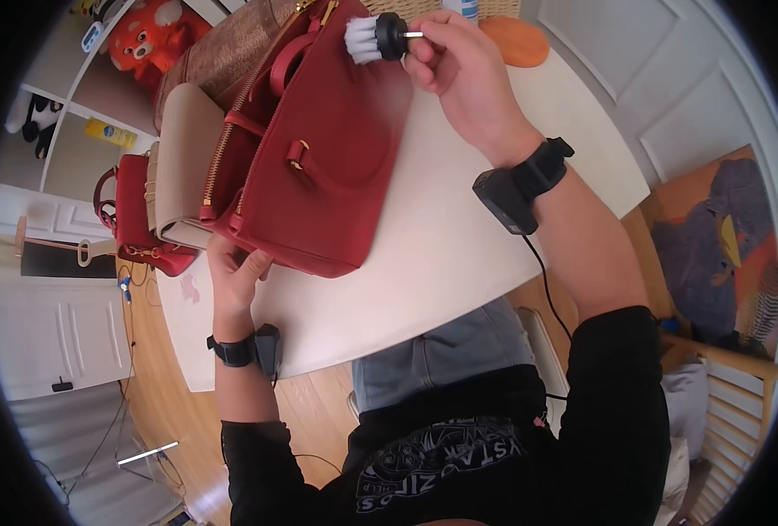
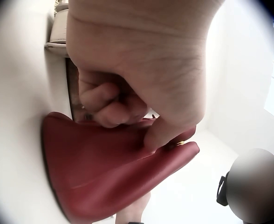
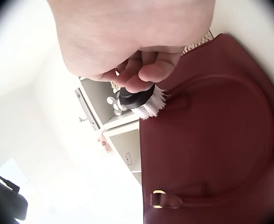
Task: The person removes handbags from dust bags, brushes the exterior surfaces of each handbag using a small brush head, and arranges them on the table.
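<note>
Right hand point(image 1: 463, 74) curled, the brush point(image 1: 392, 37) is pinched and pointed leftward, red bag point(image 1: 332, 145) set to the hand's left.

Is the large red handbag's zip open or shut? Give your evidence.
Open: on the large red handbag, the zip has its toothed edges apart, leaving a gap.

The red handbag point(image 1: 336, 149) stands at the upper left of centre in the head view, its gold-toothed zipper open, one handle hanging against its smooth side. The round brush point(image 1: 377, 39), black with white bristles and a metal shank, lies sideways at top centre, bristles leftward, by the bag's upper edge.
</note>
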